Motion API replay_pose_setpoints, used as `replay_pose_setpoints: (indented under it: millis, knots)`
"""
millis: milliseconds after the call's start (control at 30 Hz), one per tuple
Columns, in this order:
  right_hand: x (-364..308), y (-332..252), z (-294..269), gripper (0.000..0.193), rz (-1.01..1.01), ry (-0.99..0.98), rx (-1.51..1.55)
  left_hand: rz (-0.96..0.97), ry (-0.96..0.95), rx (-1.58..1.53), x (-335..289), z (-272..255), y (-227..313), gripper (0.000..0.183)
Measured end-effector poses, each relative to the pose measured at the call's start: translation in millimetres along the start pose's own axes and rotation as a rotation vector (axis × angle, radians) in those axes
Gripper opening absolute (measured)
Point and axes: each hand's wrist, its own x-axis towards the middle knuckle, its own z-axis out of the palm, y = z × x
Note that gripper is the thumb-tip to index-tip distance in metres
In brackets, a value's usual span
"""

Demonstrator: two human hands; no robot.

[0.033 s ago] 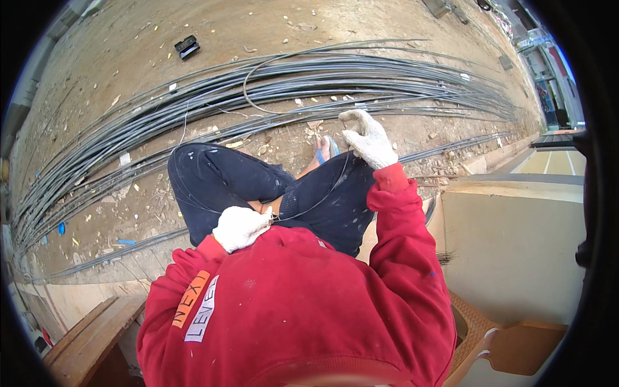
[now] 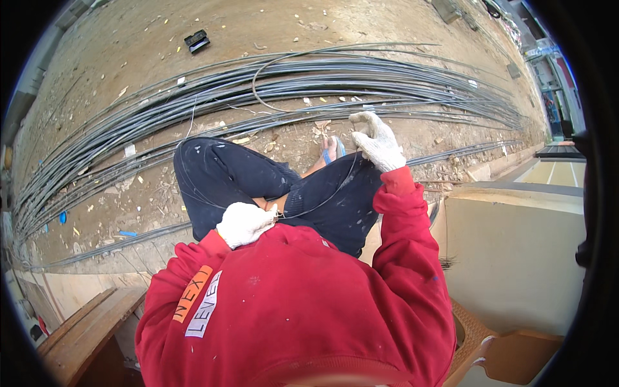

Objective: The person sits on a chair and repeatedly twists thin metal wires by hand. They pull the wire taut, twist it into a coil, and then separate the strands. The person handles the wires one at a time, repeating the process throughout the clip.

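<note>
In a white work glove, my left hand (image 2: 246, 224) is closed at my lap, gripping a thin wire (image 2: 322, 202) near its fingertips. From there the wire arcs over my right thigh toward my right hand (image 2: 379, 142). That hand, also gloved, is raised beside my right knee with thumb and forefinger curved and apart; its other fingers are partly hidden. A thin strand also loops over my left knee. My dark trousers (image 2: 232, 174) carry pale specks, and a sandalled foot (image 2: 329, 151) shows beyond my crossed legs.
Long grey metal rods (image 2: 303, 84) lie in a wide bundle on the dirt ahead, near a small black object (image 2: 196, 41). A pale wall-like block (image 2: 509, 245) stands at my right. Brown wooden furniture (image 2: 90, 332) is at lower left.
The whole view has shifted slightly, so the rods and both hands appear a little to the right and lower. The hands' poses look unchanged.
</note>
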Motion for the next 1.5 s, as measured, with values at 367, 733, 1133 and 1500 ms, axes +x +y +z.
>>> replay_pose_setpoints:
  millis: [367, 733, 1133, 1500]
  knots:
    - [-63.1, -46.3, 73.5, 0.041, -0.800, -0.719, -0.672, -0.110, 0.095, -0.193, -4.5, -15.4, 4.2, 0.023]
    - [-52.0, -32.4, 64.9, 0.040, -0.895, -0.565, -0.600, -0.512, 0.870, 0.392, -62.7, -94.7, -54.5, 0.061]
    - [-47.9, -33.2, 66.2, 0.039, -0.935, -0.555, -0.650, -0.420, 0.373, 0.643, -53.8, -117.4, -87.2, 0.070]
    - [-43.2, -23.3, 64.2, 0.038, -0.918, -0.461, -0.656, -0.221, 0.361, 0.601, -65.3, -122.7, -88.6, 0.036]
